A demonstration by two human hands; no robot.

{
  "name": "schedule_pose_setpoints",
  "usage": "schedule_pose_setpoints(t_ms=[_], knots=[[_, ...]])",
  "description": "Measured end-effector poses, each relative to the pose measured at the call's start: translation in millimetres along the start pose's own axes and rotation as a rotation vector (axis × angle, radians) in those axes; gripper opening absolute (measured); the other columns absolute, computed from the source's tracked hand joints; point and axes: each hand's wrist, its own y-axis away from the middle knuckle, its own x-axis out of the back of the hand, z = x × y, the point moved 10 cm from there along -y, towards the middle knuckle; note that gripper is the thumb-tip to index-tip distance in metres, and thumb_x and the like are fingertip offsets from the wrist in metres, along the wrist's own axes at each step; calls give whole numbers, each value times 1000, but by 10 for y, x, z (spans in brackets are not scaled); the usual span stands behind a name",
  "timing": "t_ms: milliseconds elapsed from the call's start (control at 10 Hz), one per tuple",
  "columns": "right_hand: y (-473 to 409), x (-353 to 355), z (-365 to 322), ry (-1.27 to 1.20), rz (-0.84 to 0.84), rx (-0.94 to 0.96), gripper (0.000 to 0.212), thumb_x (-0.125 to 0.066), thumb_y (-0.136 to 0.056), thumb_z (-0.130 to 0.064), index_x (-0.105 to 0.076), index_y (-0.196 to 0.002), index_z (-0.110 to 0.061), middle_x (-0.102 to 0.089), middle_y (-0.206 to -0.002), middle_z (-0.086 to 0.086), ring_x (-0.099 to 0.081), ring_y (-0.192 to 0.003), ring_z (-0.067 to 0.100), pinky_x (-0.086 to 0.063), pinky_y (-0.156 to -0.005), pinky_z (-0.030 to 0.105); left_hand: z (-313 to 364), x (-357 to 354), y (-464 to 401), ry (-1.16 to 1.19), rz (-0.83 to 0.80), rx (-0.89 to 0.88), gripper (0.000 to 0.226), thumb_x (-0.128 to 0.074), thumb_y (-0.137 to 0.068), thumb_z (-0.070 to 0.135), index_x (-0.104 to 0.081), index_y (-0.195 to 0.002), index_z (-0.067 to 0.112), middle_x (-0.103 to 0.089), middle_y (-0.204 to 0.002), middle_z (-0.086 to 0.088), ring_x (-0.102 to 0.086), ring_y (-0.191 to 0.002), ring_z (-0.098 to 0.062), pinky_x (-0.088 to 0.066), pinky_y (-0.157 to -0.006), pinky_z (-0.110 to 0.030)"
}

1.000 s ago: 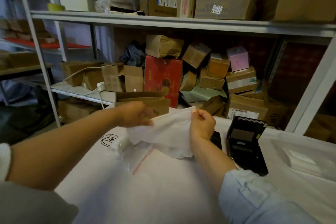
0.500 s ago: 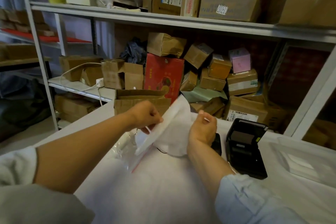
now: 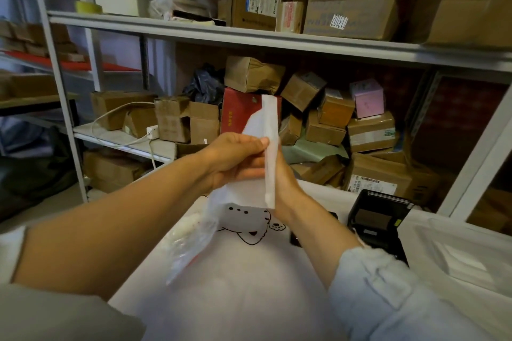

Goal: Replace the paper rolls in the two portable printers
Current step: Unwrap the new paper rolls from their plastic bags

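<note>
I hold a white paper sheet (image 3: 269, 147) upright above the table, folded into a narrow tall strip. My left hand (image 3: 235, 158) pinches its left side with thumb and fingers. My right hand (image 3: 285, 183) is behind the sheet and mostly hidden, gripping it from the right. A black portable printer (image 3: 376, 219) with its lid open stands on the white table (image 3: 235, 299) to the right of my hands. A second black device (image 3: 297, 238) peeks out behind my right forearm, mostly hidden.
A clear plastic bag with a red strip (image 3: 191, 241) lies on the table under my left wrist. A clear plastic tray (image 3: 471, 255) sits at the right. Metal shelves (image 3: 249, 36) stacked with cardboard boxes stand right behind the table.
The sheet was spread wide between both hands. Now it is folded narrow and raised upright, with my hands brought together. A bear drawing on the table has come into view.
</note>
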Motion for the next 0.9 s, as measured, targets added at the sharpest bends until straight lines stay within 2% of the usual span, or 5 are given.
schedule_pose_setpoints(t_ms=[100, 200, 400, 700, 900], knots=[[-30, 309, 502, 624, -224, -465, 36, -41, -98, -46, -64, -86, -21, -70, -92, 7, -66, -86, 24, -54, -84, 39, -172, 18, 23, -76, 14, 58, 12, -60, -88, 6, -66, -96, -2, -71, -75, -12, -70, -61, -13, -60, -57, -28], [-10, 500, 436, 518, -134, -376, 35, -48, -94, -49, -67, -91, -20, -71, -97, 9, -68, -89, 25, -56, -82, 40, -507, 97, 30, -140, 75, 141, 14, -65, -85, 9, -67, -96, 1, -71, -77, -12, -70, -62, -13, -60, -59, -28], [90, 597, 146, 654, -249, -97, 32, -78, -77, -26, -64, -104, -17, -71, -98, 1, -69, -87, 14, -57, -70, 19, -661, -35, 4, -145, 90, 126, 12, -69, -83, 19, -72, -89, 9, -73, -76, -6, -70, -63, -7, -59, -57, -22], [96, 709, 16, 817, -262, 30, 11, -73, -82, -17, -71, -89, -9, -71, -88, 4, -67, -84, 15, -53, -72, 20, -637, -161, 30, -198, 125, 49, 18, -70, -82, 19, -69, -91, 3, -71, -73, -5, -68, -62, -7, -59, -59, -23], [116, 841, 203, 732, -229, -250, 15, -66, -88, -23, -76, -86, -11, -74, -83, 5, -68, -76, 16, -55, -67, 23, -623, -175, 50, -236, 108, 29, 21, -66, -85, 18, -68, -95, 0, -69, -77, -7, -67, -69, -11, -59, -60, -25]])
